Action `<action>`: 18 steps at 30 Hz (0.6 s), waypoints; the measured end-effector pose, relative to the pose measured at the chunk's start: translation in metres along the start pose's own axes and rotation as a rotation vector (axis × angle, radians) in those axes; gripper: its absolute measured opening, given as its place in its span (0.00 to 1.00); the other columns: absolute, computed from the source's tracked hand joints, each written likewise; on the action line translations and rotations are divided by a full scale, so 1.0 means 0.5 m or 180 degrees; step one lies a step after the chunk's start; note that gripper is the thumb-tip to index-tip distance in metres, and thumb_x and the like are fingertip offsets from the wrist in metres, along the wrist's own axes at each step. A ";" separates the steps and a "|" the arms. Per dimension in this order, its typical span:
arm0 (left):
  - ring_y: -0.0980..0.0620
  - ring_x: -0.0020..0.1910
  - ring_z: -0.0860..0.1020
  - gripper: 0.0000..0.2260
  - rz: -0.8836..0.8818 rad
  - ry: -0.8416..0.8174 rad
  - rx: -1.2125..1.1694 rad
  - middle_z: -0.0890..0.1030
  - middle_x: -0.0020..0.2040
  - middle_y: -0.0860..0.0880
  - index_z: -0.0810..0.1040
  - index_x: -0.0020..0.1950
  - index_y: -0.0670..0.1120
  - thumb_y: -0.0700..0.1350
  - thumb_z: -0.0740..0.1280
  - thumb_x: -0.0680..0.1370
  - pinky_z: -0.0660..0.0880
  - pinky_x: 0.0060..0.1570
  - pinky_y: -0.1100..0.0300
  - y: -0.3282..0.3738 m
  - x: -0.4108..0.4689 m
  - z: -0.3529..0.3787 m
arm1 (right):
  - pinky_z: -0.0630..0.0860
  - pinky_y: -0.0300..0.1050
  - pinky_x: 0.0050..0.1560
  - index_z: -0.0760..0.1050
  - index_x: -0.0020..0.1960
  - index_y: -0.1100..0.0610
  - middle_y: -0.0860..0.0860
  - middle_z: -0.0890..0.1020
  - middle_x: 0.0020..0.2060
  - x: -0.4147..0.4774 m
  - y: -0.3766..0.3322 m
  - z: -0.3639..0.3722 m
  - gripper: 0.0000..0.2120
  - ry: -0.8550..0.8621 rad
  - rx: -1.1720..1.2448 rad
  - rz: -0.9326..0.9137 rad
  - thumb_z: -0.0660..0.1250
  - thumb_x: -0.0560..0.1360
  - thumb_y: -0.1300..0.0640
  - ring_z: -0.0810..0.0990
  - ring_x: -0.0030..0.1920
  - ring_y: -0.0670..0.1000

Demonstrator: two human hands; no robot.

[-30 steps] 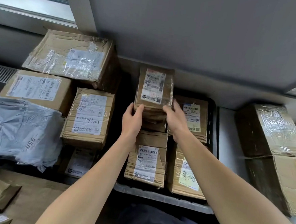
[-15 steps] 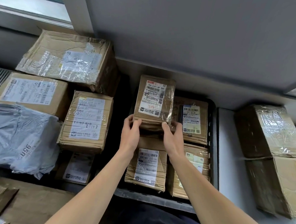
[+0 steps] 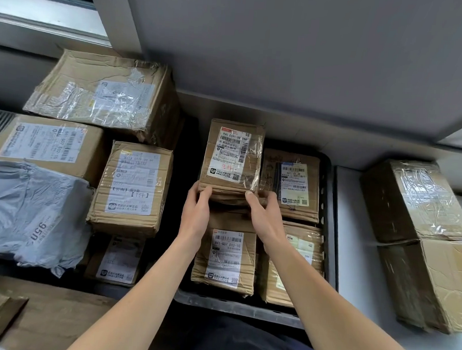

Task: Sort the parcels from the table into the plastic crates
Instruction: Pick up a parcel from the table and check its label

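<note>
Head view only.

**Edges and room.** Dark plastic crate (image 3: 323,207), perforated right wall, grey near rim. The held parcel (image 3: 232,158) sits over the crate's far left part, label up. Its right edge is just beside the far-right parcel (image 3: 291,184). On its left a dark gap separates it from the medium box (image 3: 131,187). A grey panel (image 3: 285,56) overhangs the crate's far side.

**Hands.** The left hand (image 3: 195,210) pinches the held parcel's near left corner, thumb on top. The right hand (image 3: 265,217) pinches the near right corner, thumb on top.

**Hidden.**
- The fingers under the held parcel are out of sight.
- I cannot tell whether its far end rests on anything.
- The near-left parcel (image 3: 224,258) touches the near-right parcel (image 3: 295,262), which the right forearm partly covers.
- The small box (image 3: 116,259) is half hidden beneath the medium box.
- The grey mailer bag (image 3: 30,211) is cut by the left frame edge.
- Most of the label print is too small to read.

**Materials.**
- All parcels are brown corrugated cardboard, creased at the corners, with white labels.
- Clear tape on the held parcel is wrinkled and glossy.
- The large box (image 3: 102,96), far left, is dented and heavily taped.
- The mailer bag is soft, crumpled film.
- On the right, a white surface (image 3: 355,250) carries two taped boxes end to end: far one (image 3: 412,199), near one (image 3: 434,282).
- Near left is a brown surface (image 3: 53,321).
</note>
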State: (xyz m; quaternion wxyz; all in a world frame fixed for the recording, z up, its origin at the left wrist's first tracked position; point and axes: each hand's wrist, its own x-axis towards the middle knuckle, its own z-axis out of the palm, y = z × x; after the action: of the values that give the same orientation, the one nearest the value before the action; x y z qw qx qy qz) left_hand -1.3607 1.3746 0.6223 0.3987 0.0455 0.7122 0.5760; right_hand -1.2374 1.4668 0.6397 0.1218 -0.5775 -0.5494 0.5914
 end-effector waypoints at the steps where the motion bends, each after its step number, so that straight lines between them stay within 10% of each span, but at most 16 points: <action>1: 0.54 0.72 0.73 0.25 0.0010 0.0016 0.0023 0.75 0.73 0.53 0.67 0.81 0.52 0.56 0.63 0.85 0.68 0.73 0.54 -0.004 0.000 -0.001 | 0.68 0.47 0.59 0.68 0.67 0.48 0.45 0.76 0.59 0.001 0.004 -0.002 0.18 -0.0019 0.0004 0.0014 0.65 0.82 0.41 0.75 0.59 0.49; 18: 0.50 0.70 0.75 0.23 0.0052 0.0017 0.0408 0.77 0.72 0.50 0.69 0.80 0.49 0.53 0.63 0.85 0.71 0.73 0.48 0.041 0.064 0.038 | 0.77 0.58 0.69 0.70 0.75 0.51 0.49 0.79 0.66 0.053 -0.047 0.008 0.23 -0.0324 0.0124 0.0073 0.64 0.83 0.43 0.79 0.66 0.53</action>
State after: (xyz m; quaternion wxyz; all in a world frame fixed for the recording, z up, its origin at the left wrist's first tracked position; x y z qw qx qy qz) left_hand -1.3786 1.4128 0.6229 0.3883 0.0751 0.7482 0.5326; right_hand -1.2602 1.4941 0.6426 0.0981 -0.5504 -0.5366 0.6320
